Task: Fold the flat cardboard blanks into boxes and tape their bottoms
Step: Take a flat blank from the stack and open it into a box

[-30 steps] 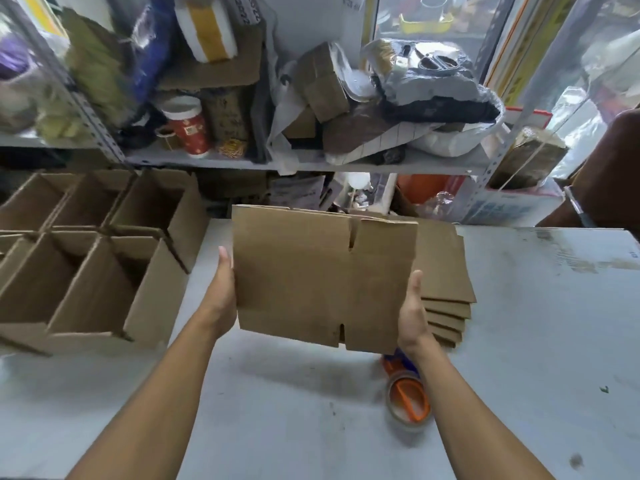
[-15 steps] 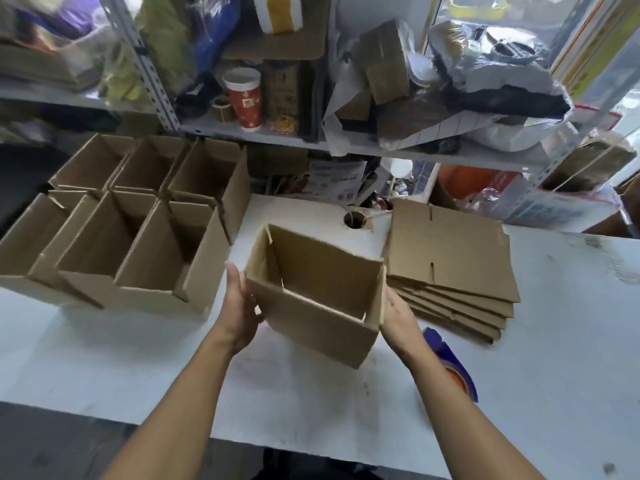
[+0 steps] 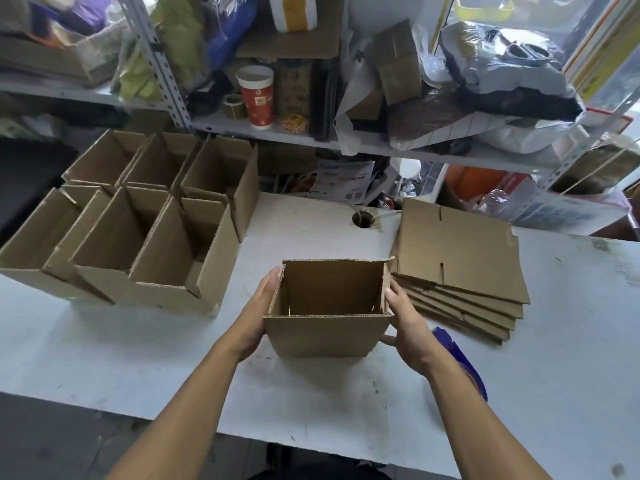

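Our forearms reach forward. Our left hand [image 3: 256,317] and right hand [image 3: 407,315] face each other — fingers straight, pressing inward.

Red paper cup [image 3: 256,97] and small tape roll [image 3: 233,106] on far metal shelf [image 3: 263,131]; grey bags [image 3: 512,74] far right; round hole [image 3: 362,219] in white table [image 3: 311,223].

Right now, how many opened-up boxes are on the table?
7: six clustered at the table's left, three behind and three in front, plus one held between left hand and right hand.
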